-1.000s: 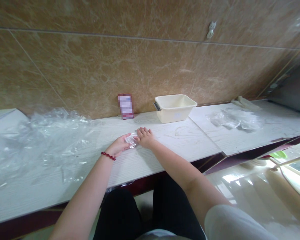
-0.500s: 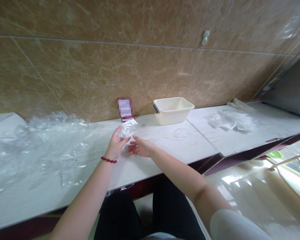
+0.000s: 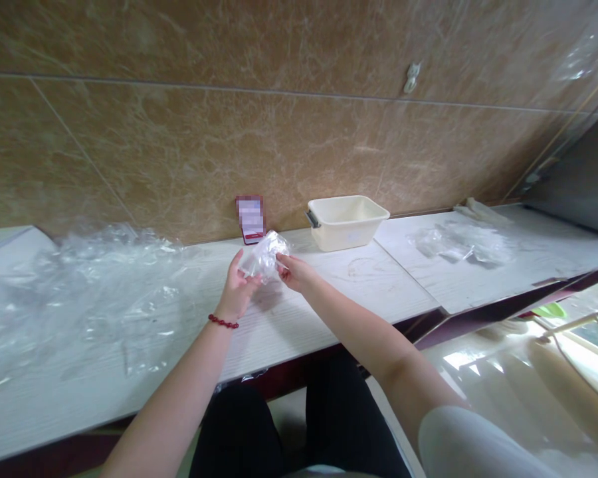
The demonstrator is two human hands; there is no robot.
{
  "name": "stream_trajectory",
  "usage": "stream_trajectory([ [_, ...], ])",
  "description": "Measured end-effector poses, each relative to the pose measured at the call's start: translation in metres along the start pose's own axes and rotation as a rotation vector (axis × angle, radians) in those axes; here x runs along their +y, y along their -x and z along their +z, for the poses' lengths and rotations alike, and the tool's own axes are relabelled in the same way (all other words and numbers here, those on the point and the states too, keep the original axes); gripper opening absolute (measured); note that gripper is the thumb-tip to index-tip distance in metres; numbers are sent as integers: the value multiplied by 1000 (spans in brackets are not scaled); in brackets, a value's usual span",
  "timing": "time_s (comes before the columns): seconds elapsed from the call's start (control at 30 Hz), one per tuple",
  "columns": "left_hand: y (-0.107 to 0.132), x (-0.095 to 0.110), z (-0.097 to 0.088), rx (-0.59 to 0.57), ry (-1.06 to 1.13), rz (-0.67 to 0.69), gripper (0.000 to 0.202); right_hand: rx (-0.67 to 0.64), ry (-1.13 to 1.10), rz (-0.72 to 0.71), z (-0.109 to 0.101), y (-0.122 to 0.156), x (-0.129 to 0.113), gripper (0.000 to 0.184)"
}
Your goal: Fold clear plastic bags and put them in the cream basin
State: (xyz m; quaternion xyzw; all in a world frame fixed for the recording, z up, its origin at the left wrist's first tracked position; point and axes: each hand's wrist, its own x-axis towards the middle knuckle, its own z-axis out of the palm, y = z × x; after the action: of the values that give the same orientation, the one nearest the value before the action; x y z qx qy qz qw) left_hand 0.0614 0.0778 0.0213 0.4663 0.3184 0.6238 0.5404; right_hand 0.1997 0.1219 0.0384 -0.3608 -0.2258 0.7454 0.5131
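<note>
A crumpled clear plastic bag (image 3: 266,255) is held above the white tabletop, between both hands. My left hand (image 3: 242,285), with a red bead bracelet at the wrist, has its thumb and fingers around the bag's left side. On the other side, my right hand (image 3: 293,271) pinches the bag's right edge between thumb and fingers. Behind the bag, a phone-like item (image 3: 252,216) with a blurred face leans against the wall. A cream plastic bin (image 3: 351,234) with a grey handle stands to the right of the hands.
A wide heap of clear plastic bags (image 3: 90,292) covers the table's left part. Another small pile of clear bags (image 3: 461,242) lies to the right, with a pale cloth-like item (image 3: 481,211) behind it. A brown marbled wall (image 3: 189,146) borders the table's back.
My right hand, apart from the bag before, has come up and now grips its right edge. The bag looks more spread out and bunched, and has shifted slightly right.
</note>
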Motion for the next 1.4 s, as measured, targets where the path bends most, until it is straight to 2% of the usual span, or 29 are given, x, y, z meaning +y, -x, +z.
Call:
stream_trajectory([
  [0.13,-2,5,-7,-9,87,-116,70,-64,250,1,-3,7,-14,10],
  [0.3,-1,2,-6,-33,18,-199,72,-105,549,53,-4,21,-21,9],
  [0.47,0,-4,0,-48,-80,-211,46,-121,536,78,-5,28,-20,7],
  [0.67,-3,-9,-1,-21,-8,-204,48,-62,566,47,-8,24,-21,12],
  [0.8,-5,-11,-2,-41,55,-182,46,-20,677,-12,-6,21,-37,10],
  [0.9,-7,-13,-4,-38,53,-150,44,6,791,-107,-2,16,-69,5],
  [1.03,-11,-21,-8,-7,-13,-139,46,123,940,-340,1,3,-140,7],
  [1.2,-17,-31,-13,-17,-186,-150,45,390,1187,-520,-15,-19,-230,13],
  [1.3,-18,-33,-13,-49,-263,-151,48,536,1389,-472,-33,-28,-262,16],
  [1.4,-18,-31,-12,-82,-336,-151,51,619,1492,-383,-53,-33,-276,16],
])
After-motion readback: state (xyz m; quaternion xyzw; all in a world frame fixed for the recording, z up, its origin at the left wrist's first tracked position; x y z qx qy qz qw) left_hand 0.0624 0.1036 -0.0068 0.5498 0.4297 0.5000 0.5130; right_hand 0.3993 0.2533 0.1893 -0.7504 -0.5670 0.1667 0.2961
